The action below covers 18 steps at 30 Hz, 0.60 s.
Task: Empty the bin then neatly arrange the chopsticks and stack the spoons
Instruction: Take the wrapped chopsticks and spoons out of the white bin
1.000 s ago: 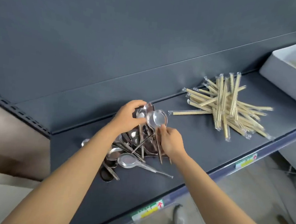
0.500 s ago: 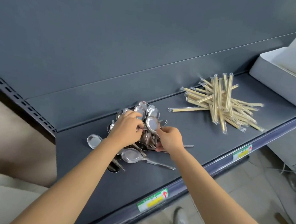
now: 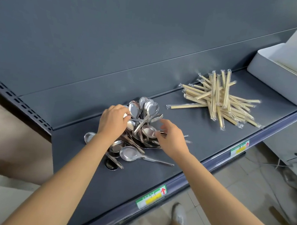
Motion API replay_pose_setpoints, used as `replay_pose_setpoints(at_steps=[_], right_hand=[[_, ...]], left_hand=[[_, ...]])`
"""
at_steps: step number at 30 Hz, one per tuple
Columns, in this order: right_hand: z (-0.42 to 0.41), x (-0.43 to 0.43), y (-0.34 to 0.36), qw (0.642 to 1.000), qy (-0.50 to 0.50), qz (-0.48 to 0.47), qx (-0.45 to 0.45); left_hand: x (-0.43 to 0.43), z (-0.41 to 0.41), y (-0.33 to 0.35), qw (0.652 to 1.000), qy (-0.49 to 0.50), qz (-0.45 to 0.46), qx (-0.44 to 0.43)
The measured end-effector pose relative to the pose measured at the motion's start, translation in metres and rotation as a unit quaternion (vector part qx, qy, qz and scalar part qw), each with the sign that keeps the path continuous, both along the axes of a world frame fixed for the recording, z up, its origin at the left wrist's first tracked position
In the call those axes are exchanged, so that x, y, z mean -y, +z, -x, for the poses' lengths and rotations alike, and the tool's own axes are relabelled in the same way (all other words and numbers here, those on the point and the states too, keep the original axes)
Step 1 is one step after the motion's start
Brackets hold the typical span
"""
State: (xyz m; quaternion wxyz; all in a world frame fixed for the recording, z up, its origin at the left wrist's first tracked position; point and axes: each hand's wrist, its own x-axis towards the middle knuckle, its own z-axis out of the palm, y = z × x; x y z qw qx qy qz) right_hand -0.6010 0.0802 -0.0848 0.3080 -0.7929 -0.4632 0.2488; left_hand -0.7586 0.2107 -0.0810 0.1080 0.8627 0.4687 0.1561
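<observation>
While the plastic-wrapped pale wooden chopsticks (image 3: 220,103) lie criss-crossed at centre right near the white rectangular bin (image 3: 276,77), my left grip (image 3: 112,122) clasps a fan of shiny steel spoons (image 3: 151,106) mid-frame and my right grip (image 3: 172,137) hovers slack-fingered beside them, so I judge both tidying jobs barely begun.

Left hand (image 3: 112,121) grips spoons (image 3: 152,107); right hand (image 3: 171,138) loose over pile; chopsticks (image 3: 213,99) heaped nearby.

Bin (image 3: 278,82): one; hands: two, left hand (image 3: 112,120), right hand (image 3: 172,138); spoons (image 3: 148,130): dozen-plus; chopsticks (image 3: 220,99): heap, uncountable.
</observation>
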Motion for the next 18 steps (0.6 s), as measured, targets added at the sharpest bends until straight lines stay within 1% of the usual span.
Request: replay_pose_setpoints(at_steps=[4,8,10,13,18], right_hand=[[-0.006,0.010,-0.007,0.994,0.063,-0.011,0.087],[-0.028,0.021,0.002,0.985,0.081,-0.005,0.150],[-0.054,0.030,0.009,0.982,0.071,-0.006,0.175],[-0.109,0.047,0.027,0.980,0.038,-0.017,0.195],[-0.233,0.092,0.059,0.967,-0.033,-0.025,0.251]], left_hand=[[0.000,-0.012,0.005,1.000,0.001,-0.010,0.022],[0.010,-0.048,0.022,0.998,-0.037,-0.035,0.023],[0.019,-0.079,0.034,0.997,-0.058,-0.045,0.024],[0.039,-0.137,0.053,0.993,-0.094,-0.068,0.002],[0.088,-0.267,0.078,0.981,-0.155,-0.112,-0.020]])
